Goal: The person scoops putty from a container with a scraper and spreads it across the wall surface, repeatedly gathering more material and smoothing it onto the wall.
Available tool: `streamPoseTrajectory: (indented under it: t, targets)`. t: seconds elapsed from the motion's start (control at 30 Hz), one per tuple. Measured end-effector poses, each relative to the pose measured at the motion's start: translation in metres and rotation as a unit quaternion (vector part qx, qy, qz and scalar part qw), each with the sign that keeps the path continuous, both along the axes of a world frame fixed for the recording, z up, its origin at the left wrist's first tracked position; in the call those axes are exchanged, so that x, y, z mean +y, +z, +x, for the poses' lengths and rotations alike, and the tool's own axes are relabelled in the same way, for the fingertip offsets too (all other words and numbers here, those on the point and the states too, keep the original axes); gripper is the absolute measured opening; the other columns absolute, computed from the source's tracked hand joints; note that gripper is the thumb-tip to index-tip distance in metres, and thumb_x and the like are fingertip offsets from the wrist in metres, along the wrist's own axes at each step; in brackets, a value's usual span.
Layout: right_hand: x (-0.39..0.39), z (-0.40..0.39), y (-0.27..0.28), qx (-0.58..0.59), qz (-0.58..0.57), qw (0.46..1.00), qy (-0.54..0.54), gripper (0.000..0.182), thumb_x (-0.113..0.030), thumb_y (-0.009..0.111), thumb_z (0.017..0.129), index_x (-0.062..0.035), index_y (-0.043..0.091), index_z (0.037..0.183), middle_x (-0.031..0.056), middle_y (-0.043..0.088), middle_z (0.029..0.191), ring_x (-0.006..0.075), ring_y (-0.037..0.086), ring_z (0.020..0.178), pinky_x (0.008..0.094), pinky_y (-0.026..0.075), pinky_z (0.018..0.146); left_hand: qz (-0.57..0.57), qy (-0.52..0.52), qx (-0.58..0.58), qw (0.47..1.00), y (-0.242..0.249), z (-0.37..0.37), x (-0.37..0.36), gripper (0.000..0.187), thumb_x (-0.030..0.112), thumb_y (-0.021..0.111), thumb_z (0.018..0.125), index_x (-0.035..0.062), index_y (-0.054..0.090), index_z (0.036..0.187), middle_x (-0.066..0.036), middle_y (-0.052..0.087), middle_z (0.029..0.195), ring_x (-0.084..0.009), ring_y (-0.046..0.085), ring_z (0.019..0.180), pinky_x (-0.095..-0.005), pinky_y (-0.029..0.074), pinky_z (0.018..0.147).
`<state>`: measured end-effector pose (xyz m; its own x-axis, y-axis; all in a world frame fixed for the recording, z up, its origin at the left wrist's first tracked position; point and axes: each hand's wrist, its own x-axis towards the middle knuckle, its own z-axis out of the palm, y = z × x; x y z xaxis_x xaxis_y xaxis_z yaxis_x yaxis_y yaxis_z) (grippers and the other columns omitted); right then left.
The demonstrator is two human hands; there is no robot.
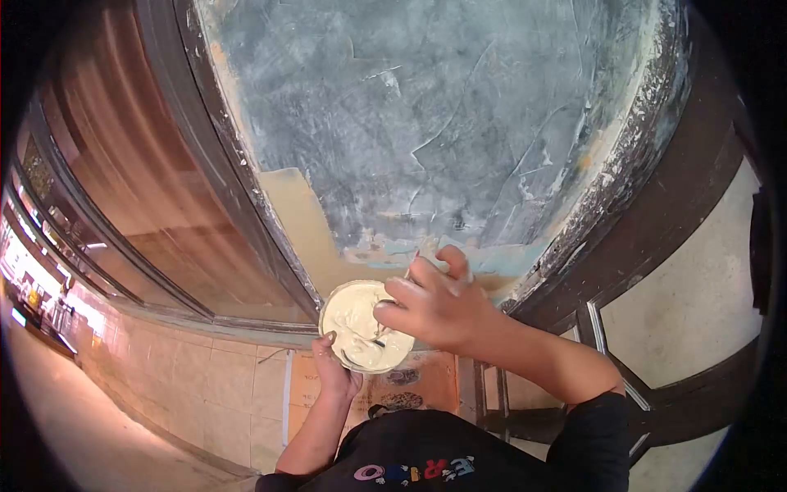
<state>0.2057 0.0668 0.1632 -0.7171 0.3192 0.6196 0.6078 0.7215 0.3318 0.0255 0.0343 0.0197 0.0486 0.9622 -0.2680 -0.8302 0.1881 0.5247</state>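
A round tub of cream-coloured paint (348, 312) is at the lower centre, its thick surface swirled. My left hand (334, 369) grips the tub at its lower left, with the thumb over the rim. My right hand (434, 303) is closed above the tub's right side around a thin tool with a reddish end (414, 261). The tool's lower part reaches toward the paint, and my fingers hide most of it, so its kind cannot be made out. Just beyond my hands is a grey-blue wall panel (426, 123), patchy and scratched.
Fresh cream paint (297, 205) covers the panel's lower left edge. Dark frames border it, with a glass pane (156, 189) at left and a paint-spattered frame edge (615, 180) at right. Below lie floor tiles (221, 369) and an orange printed sheet (443, 381).
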Motion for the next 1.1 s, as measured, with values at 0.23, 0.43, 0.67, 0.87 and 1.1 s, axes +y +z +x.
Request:
streamPoseTrajectory:
  t: [0.23,0.43,0.67,0.87,1.1]
  targets:
    - [0.012,-0.024,-0.010,0.080,0.014,0.995,-0.054,0.009,-0.022,0.059,0.067,-0.0263,0.056,0.074,-0.0073,0.047,0.072,0.0135,0.049,0.076,0.0379,0.029,0.073,0.001,-0.021,-0.008,1.000,0.009,0.015,-0.006,0.054,0.031,0.041,0.082,0.0029,0.042,0.128,-0.013,0.051,0.126,-0.0284,0.052,0.114,-0.0417,0.041,0.099]
    - [0.007,-0.012,-0.028,-0.030,-0.072,0.997,-0.016,0.010,-0.023,0.060,0.067,-0.0238,0.058,0.077,-0.0060,0.049,0.075,0.0144,0.049,0.079,0.0411,0.031,0.080,0.012,-0.005,-0.010,1.000,-0.007,0.001,-0.003,0.057,0.031,0.041,0.082,0.0023,0.040,0.130,-0.015,0.050,0.128,-0.0297,0.052,0.115,-0.0416,0.041,0.099]
    - [0.001,-0.019,-0.033,-0.044,-0.103,0.994,0.012,0.005,-0.023,0.058,0.070,-0.0250,0.057,0.073,-0.0062,0.047,0.073,0.0137,0.048,0.080,0.0405,0.029,0.081,0.021,0.001,-0.003,1.000,-0.004,0.009,-0.007,0.058,0.031,0.037,0.083,0.0006,0.036,0.133,-0.017,0.046,0.132,-0.0317,0.047,0.120,-0.0434,0.037,0.103]
    - [-0.010,-0.020,-0.003,-0.008,-0.012,0.999,-0.050,0.006,-0.023,0.059,0.066,-0.0238,0.055,0.070,-0.0055,0.045,0.069,0.0144,0.048,0.075,0.0386,0.029,0.075,0.037,0.006,-0.024,0.999,-0.005,0.010,-0.007,0.052,0.033,0.038,0.084,0.0040,0.043,0.128,-0.014,0.052,0.125,-0.0277,0.053,0.114,-0.0411,0.042,0.098]
    - [0.008,-0.027,-0.009,-0.013,-0.027,0.995,-0.091,0.008,-0.024,0.061,0.068,-0.0189,0.055,0.070,-0.0032,0.048,0.071,0.0170,0.050,0.072,0.0375,0.032,0.070,0.019,0.034,0.003,0.999,-0.016,0.022,-0.011,0.049,0.030,0.041,0.084,0.0047,0.044,0.126,-0.012,0.053,0.124,-0.0270,0.052,0.114,-0.0407,0.040,0.101]
